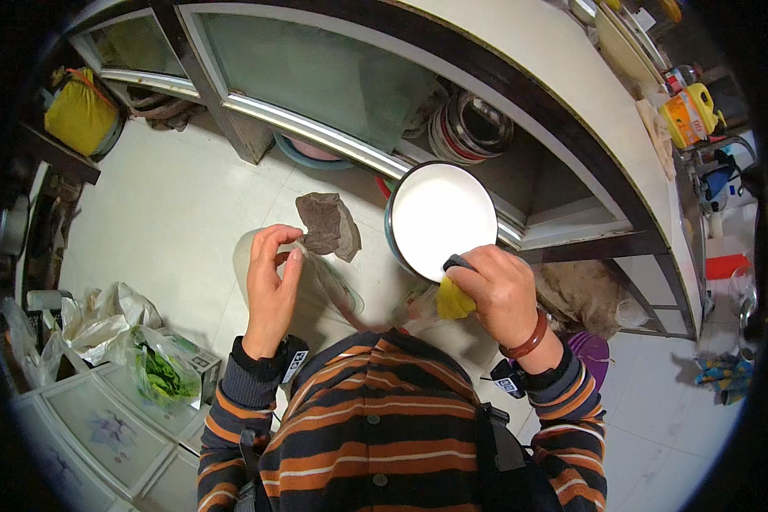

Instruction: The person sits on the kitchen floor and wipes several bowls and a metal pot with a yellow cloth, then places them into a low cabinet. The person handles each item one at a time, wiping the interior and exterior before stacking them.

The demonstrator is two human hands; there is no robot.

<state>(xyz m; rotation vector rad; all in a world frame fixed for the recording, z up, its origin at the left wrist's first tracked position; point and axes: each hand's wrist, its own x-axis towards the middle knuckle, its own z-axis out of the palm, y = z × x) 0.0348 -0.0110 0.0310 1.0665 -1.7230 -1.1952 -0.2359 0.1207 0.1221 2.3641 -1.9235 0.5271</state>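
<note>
My right hand (502, 291) grips the dark handle of a white-lined enamel pot (445, 217) with a black rim. A yellow cloth or sponge (454, 299) is pinched in the same hand, just below the handle. The pot's white inside faces me, beside the open cabinet. My left hand (272, 281) is raised to the left, fingertips pinching the edge of a crumpled brown-grey cloth (328, 225) that hangs over the floor. The far part of this cloth spreads out beyond the fingers.
Stacked metal lids or basins (470, 128) sit inside the cabinet with the sliding glass door (313, 83). A blue basin (310, 153) is under it. The countertop (550, 51) curves along the right. Bagged green vegetables (166, 371) lie on the drawer cabinet (96, 422) at lower left.
</note>
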